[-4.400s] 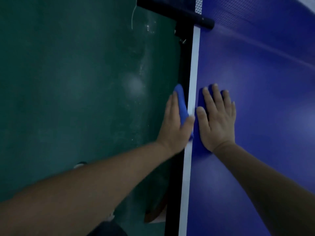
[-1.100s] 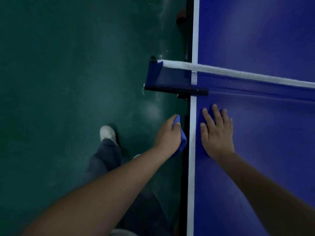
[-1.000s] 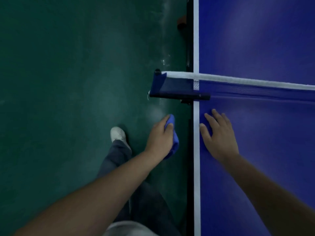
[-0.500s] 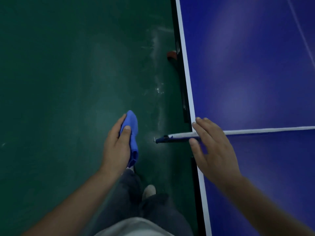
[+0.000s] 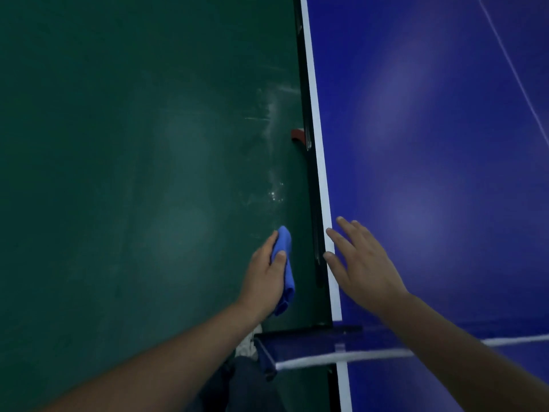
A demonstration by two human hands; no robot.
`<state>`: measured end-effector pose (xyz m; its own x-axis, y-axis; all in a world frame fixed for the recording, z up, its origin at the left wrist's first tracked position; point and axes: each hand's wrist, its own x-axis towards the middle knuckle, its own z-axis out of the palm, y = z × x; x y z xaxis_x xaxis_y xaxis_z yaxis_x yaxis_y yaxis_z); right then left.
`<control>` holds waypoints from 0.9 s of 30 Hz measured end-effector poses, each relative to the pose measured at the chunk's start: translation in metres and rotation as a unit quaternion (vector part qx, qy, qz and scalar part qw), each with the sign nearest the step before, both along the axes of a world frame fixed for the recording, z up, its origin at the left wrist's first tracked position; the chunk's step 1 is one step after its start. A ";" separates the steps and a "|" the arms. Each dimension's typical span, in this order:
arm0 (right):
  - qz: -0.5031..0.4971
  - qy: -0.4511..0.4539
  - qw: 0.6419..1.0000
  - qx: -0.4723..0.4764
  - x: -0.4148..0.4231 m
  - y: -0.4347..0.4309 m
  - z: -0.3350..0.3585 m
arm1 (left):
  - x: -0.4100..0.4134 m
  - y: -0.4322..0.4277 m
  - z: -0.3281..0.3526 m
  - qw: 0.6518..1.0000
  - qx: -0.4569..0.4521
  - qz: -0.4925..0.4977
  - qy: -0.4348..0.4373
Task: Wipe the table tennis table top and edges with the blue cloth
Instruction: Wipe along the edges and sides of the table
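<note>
Here, the blue cloth (image 5: 284, 248) is being gripped in the left hand (image 5: 264, 282), clamped between the thumb lying across it and the fingers alongside it. This hand is being held out beside the table's left edge, over the green floor (image 5: 118, 173). The cloth is not touching the table: the dark side rail (image 5: 314, 221) and a strip of floor are lying between them. The right hand (image 5: 367, 266) is being held palm down over the table tennis table (image 5: 445, 144) at its left edge, fingers straight and spread apart, thumb and forefinger crossing the white border line (image 5: 317, 129). Whether it is touching the surface cannot be told. Both forearms are being stretched forward. The net (image 5: 309, 346) is crossing under the right forearm, and beyond the hands the blue top and its left edge are stretching away.
</note>
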<state>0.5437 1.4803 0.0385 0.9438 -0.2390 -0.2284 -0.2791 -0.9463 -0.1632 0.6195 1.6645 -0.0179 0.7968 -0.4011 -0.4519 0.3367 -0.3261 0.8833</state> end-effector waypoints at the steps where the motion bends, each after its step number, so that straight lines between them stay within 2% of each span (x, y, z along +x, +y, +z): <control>1: 0.011 0.006 1.000 -0.012 0.009 -0.012 -0.013 | -0.002 -0.010 -0.009 1.000 0.008 -0.012 0.003; 5: -0.005 0.038 0.998 -0.045 0.039 -0.050 -0.060 | -0.006 -0.046 -0.044 0.998 0.030 -0.044 0.024; 8: -0.020 0.015 0.999 -0.045 0.043 -0.063 -0.089 | -0.013 -0.073 -0.068 0.998 -0.015 -0.054 0.031; 11: -0.017 -0.025 0.999 -0.021 0.041 -0.067 -0.101 | -0.028 -0.097 -0.082 0.997 -0.077 -0.012 0.028; 15: -0.016 -0.059 0.998 -0.016 0.041 -0.068 -0.103 | -0.041 -0.110 -0.089 0.996 -0.080 0.037 0.016; 22: -0.013 -0.054 0.998 -0.024 0.043 -0.066 -0.099 | 0.039 -0.146 -0.081 0.991 -0.109 0.081 0.017; 24: -0.015 -0.051 0.998 -0.024 0.043 -0.065 -0.098 | 0.017 -0.135 -0.081 0.990 -0.129 0.061 0.005; 27: -0.015 -0.056 0.998 -0.021 0.041 -0.065 -0.099 | -0.049 -0.097 -0.078 0.990 -0.134 -0.007 0.035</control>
<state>0.5850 1.4153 -0.0606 0.9549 -0.2750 -0.1121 -0.2902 -0.9442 -0.1558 0.5704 1.5672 -0.0961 0.7604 -0.5258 -0.3812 0.3973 -0.0878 0.9135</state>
